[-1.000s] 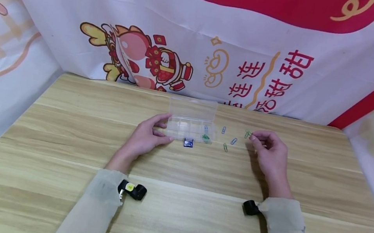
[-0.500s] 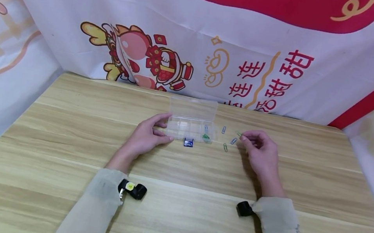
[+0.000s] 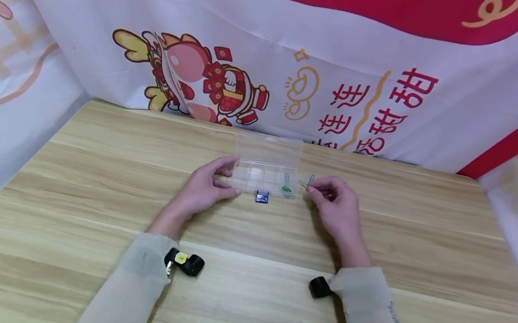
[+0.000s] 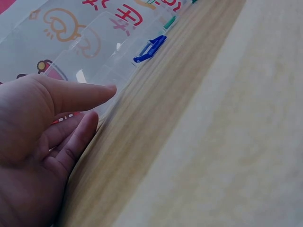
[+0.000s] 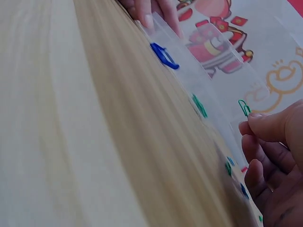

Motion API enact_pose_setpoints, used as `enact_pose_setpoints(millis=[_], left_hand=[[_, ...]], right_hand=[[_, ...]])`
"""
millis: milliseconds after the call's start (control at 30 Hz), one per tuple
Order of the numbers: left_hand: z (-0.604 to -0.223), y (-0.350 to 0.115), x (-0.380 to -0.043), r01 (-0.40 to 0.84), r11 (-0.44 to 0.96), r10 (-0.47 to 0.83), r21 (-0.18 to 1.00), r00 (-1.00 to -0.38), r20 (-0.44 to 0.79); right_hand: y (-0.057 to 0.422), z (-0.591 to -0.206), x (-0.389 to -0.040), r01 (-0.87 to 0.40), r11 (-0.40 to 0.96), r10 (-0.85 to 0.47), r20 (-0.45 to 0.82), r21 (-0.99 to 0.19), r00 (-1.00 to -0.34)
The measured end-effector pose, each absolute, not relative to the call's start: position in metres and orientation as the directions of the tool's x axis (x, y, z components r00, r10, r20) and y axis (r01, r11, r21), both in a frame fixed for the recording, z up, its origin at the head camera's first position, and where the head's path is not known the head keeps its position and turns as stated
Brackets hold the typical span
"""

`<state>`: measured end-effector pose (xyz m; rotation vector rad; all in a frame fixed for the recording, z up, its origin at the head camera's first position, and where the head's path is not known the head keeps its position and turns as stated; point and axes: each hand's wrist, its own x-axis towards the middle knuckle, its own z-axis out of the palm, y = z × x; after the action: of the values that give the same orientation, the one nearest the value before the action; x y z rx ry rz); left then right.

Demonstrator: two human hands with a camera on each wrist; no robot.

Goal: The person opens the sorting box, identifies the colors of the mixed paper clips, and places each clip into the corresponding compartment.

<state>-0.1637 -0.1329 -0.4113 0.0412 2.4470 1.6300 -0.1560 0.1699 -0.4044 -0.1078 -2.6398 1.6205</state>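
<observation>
A clear plastic box (image 3: 253,174) lay near the middle of the far edge of the desk (image 3: 239,311), its lid (image 3: 268,150) raised on the side toward that edge and its blue latch (image 3: 262,197) facing the near edge. The left hand (image 3: 203,189) held the end of the box toward the desk's left edge, its grip set with the thumb at the near corner and a finger at the far one.

The right hand (image 3: 338,204) was just beside the other end, its grip pinching a green paper clip (image 5: 244,107) between thumb and fingertip, above the desk. In the box's end compartments toward the desk's right edge lay green clips (image 3: 286,189) and, behind them, a pale blue clip (image 3: 287,178).

On the desk, a blue clip (image 3: 311,179) showed past the right hand's fingertips; the right wrist view showed another green clip (image 5: 228,169) and a dark blue clip (image 5: 245,191) beneath that hand. A printed cloth (image 3: 276,33) hung behind the far edge.
</observation>
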Motion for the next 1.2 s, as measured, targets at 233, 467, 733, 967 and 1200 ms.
enact_pose_setpoints(millis=[233,467,733,967,1200], left_hand=[[-0.412,-0.133,-0.164,-0.083,0.396,0.14,0.914,-0.979,-0.15],[-0.411,-0.132,-0.165,-0.082,0.412,0.14,0.907,-0.979,-0.152],[-0.41,-0.131,-0.165,-0.079,0.439,0.141,0.895,-0.978,-0.155],[-0.411,-0.131,-0.165,-0.076,0.442,0.14,0.894,-0.978,-0.152],[-0.41,-0.131,-0.164,-0.075,0.442,0.139,0.894,-0.979,-0.151]], right_hand=[[0.159,-0.405,-0.156,0.014,0.456,0.042,0.006,-0.89,-0.999],[0.157,-0.406,-0.155,0.015,0.463,0.037,0.002,-0.886,-0.999],[0.157,-0.407,-0.155,0.021,0.471,0.038,-0.004,-0.882,-0.999],[0.158,-0.407,-0.155,0.021,0.482,0.04,-0.002,-0.876,-0.999],[0.157,-0.405,-0.154,0.041,0.49,0.036,-0.026,-0.871,-0.999]])
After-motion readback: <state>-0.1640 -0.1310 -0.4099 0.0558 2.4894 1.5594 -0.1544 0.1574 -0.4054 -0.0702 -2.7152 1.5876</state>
